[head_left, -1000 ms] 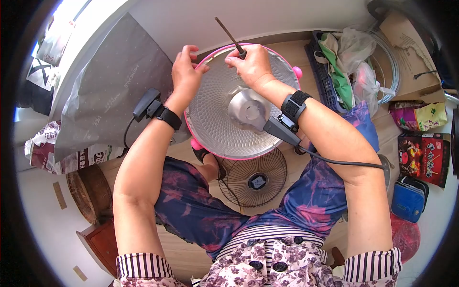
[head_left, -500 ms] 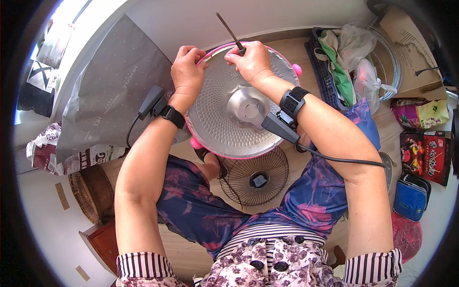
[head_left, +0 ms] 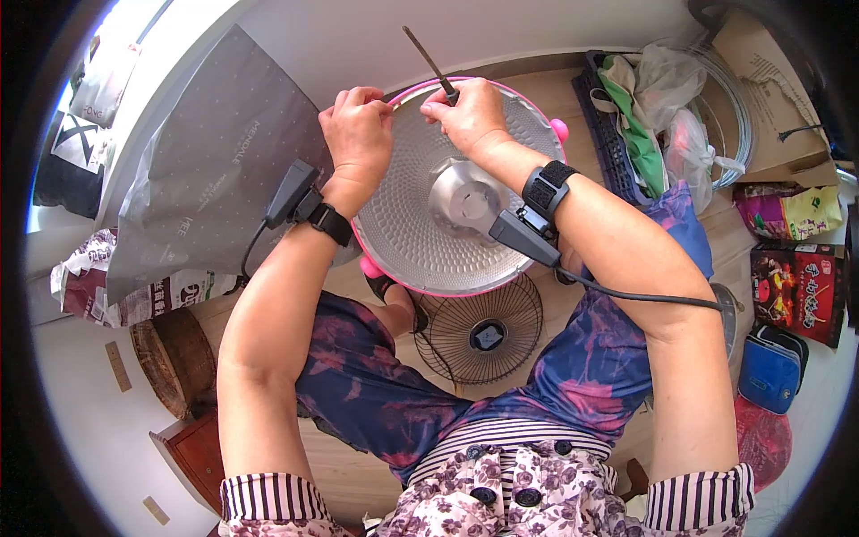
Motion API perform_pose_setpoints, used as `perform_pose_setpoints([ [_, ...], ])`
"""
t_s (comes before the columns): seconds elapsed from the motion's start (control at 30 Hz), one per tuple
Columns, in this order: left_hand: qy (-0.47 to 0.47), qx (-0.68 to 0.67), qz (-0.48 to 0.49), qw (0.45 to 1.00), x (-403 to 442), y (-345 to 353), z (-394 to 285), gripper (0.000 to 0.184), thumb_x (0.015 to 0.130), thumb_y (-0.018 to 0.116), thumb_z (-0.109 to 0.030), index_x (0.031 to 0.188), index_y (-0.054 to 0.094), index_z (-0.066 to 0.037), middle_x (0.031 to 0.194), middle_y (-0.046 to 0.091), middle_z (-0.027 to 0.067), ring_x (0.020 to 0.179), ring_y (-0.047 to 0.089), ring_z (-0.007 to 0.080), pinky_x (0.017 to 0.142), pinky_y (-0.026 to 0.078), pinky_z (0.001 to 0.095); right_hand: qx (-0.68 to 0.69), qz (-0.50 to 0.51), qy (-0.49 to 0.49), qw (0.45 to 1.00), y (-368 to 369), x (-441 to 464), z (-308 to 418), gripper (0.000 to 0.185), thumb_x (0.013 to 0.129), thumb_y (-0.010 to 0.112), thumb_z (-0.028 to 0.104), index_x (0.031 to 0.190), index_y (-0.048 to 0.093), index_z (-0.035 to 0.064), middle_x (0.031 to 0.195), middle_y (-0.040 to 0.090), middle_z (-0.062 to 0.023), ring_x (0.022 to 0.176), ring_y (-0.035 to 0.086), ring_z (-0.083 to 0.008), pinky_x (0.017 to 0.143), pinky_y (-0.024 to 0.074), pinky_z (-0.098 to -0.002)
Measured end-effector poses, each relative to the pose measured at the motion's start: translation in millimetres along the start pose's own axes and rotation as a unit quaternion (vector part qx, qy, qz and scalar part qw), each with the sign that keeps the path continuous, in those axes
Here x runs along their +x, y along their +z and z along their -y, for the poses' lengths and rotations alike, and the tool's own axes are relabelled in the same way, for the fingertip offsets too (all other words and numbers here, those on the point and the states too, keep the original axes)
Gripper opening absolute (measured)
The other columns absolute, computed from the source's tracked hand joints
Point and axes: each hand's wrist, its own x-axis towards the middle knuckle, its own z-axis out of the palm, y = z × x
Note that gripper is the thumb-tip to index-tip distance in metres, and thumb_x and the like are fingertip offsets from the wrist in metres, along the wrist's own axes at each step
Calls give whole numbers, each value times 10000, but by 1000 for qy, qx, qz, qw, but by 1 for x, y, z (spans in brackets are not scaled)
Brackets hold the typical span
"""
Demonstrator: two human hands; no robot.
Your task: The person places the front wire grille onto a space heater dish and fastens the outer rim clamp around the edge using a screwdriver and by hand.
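Observation:
A round dish heater (head_left: 420, 237) with a dimpled silver reflector and a pink rim stands tilted between my legs. Its metal cone (head_left: 465, 195) sits at the centre. My left hand (head_left: 358, 134) is closed at the upper left of the rim, fingers curled; what lies in them is hidden. In my right hand (head_left: 470, 115), above the upper part of the dish, is a screwdriver (head_left: 428, 63). The black handle is in my fist and the long shaft points up and away. Below the dish, a round wire guard (head_left: 488, 362) lies on the floor.
A grey sheet (head_left: 210, 170) stands at the left. To the right are a dark crate (head_left: 617, 134) with bags, a cardboard box (head_left: 769, 98), coiled wire and several packets. A wooden tub (head_left: 174, 362) is at the lower left. My foot (head_left: 394, 304) is beside the guard.
My left hand has turned, its back now more toward me, and its fingers have curled tighter at the rim. The dish has shifted slightly right. The right hand and screwdriver have hardly moved.

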Motion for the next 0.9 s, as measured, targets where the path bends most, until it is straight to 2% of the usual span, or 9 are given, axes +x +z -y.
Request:
perform_pose_setpoints([
  [0.23,-45,-33,19,998,-3,-5,0,190,675,759,-82,861,727,-105,1045,643,-8,981,601,191,833,446,354,57,7,32,998,2,0,0,93,761,722,111,738,692,26,669,687,-57,505,582,-79,502,489,-245],
  [0.43,0,1,12,1000,-5,-5,4,218,671,761,-84,886,728,-95,1106,630,-4,999,595,193,837,454,360,128,30,102,986,3,3,-2,108,759,744,115,751,701,17,689,692,-65,514,586,-77,507,492,-240],
  [0.53,-5,17,24,1000,-8,-5,1,228,674,758,-90,900,731,-97,1161,620,-5,1035,581,195,856,453,371,114,22,121,986,5,3,-2,88,748,736,71,700,681,22,649,684,-68,558,646,-111,517,519,-259],
  [0.63,-18,-7,38,999,-12,-3,0,273,682,753,-95,952,720,-78,1218,601,19,1084,557,220,878,448,398,128,22,119,984,9,2,-3,98,744,741,73,683,680,27,640,682,-65,546,640,-111,510,516,-259],
  [0.73,19,37,64,997,-18,-5,-5,396,692,748,-104,1072,663,-28,1298,549,66,1129,529,257,890,444,433,123,24,113,986,11,-1,-4,109,743,743,79,668,678,34,634,680,-62,536,636,-113,501,513,-261],
  [0.9,13,79,145,986,-32,-7,-22,629,708,735,-114,1257,475,49,1442,358,151,1246,417,325,912,435,473,117,24,130,984,13,-1,-3,111,739,746,87,661,675,52,622,674,-62,545,639,-120,541,520,-268],
])
